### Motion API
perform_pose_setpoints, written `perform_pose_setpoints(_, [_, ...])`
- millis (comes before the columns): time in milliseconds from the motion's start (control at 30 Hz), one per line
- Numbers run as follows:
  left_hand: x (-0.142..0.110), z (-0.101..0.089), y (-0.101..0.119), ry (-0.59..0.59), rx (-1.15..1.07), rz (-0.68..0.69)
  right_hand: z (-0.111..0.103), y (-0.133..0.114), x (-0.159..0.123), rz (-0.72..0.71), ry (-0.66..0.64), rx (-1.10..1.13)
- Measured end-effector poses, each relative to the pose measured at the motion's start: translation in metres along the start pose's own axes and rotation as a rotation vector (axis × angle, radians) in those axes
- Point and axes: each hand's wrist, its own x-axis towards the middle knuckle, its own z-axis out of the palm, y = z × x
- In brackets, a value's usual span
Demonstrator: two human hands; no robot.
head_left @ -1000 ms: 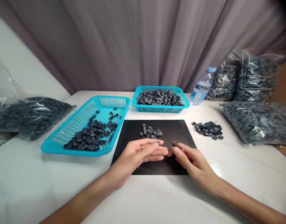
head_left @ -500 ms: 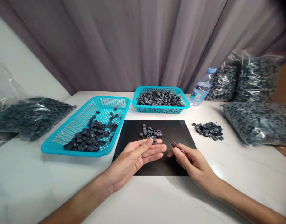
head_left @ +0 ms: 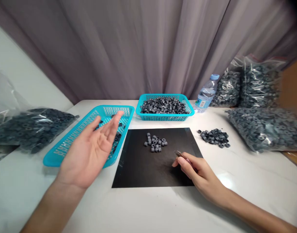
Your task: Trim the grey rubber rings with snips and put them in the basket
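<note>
White table (head_left: 143,210), grey curtain (head_left: 129,48) behind. Bulging clear bags of grey rings at left (head_left: 41,126) and right (head_left: 267,129). Black mat (head_left: 138,168) mid-table. Two blue baskets holding rings: left basket (head_left: 51,158), far basket (head_left: 166,117). Left hand (head_left: 90,152) open, palm showing, over left basket; no ring visible in it. Right hand (head_left: 196,171) closed around tweezers (head_left: 184,158), tips above mat. Bottle (head_left: 206,95) beside far basket. Loose ring pile (head_left: 215,137) right of mat; smaller ring cluster (head_left: 155,142) on mat.
</note>
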Motion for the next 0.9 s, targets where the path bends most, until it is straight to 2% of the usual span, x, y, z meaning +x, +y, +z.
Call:
perform_pose_setpoints(67, [0.000,-0.002,-0.002,-0.049,0.040,0.021,0.000,0.000,0.000,0.007,-0.001,0.002])
perform_pose_setpoints(133, [-0.004,-0.003,-0.018,-0.180,0.188,0.043,0.000,0.000,0.000,0.013,-0.001,0.001])
perform_pose_setpoints(200, [-0.007,-0.008,-0.040,-0.307,0.460,0.213,0.000,0.000,0.000,0.010,-0.001,0.002])
perform_pose_setpoints(233, [-0.007,-0.011,-0.051,-0.353,0.668,0.317,0.000,0.000,0.000,0.007,-0.001,0.003])
perform_pose_setpoints(300, [-0.004,-0.020,-0.071,-0.402,1.095,0.551,0.001,0.000,0.000,0.003,0.001,0.006])
perform_pose_setpoints(367, [0.004,-0.031,-0.084,-0.414,1.354,0.741,0.001,0.000,0.000,0.000,-0.001,0.010])
perform_pose_setpoints(467, [0.018,-0.044,-0.095,-0.437,1.554,0.835,0.002,-0.001,-0.001,-0.006,-0.006,0.010])
perform_pose_setpoints(633, [0.029,-0.048,-0.100,-0.429,1.598,0.837,0.001,-0.001,-0.003,-0.012,-0.011,0.007])
perform_pose_setpoints(733, [0.023,-0.042,-0.098,-0.387,1.448,0.792,0.001,-0.002,-0.001,-0.020,-0.006,0.006])
perform_pose_setpoints(800, [0.015,-0.034,-0.093,-0.389,1.239,0.653,0.002,-0.002,0.000,-0.026,-0.006,0.008])
perform_pose_setpoints(900, [0.000,-0.021,-0.083,-0.449,0.898,0.301,0.002,-0.001,0.001,-0.033,-0.005,0.007])
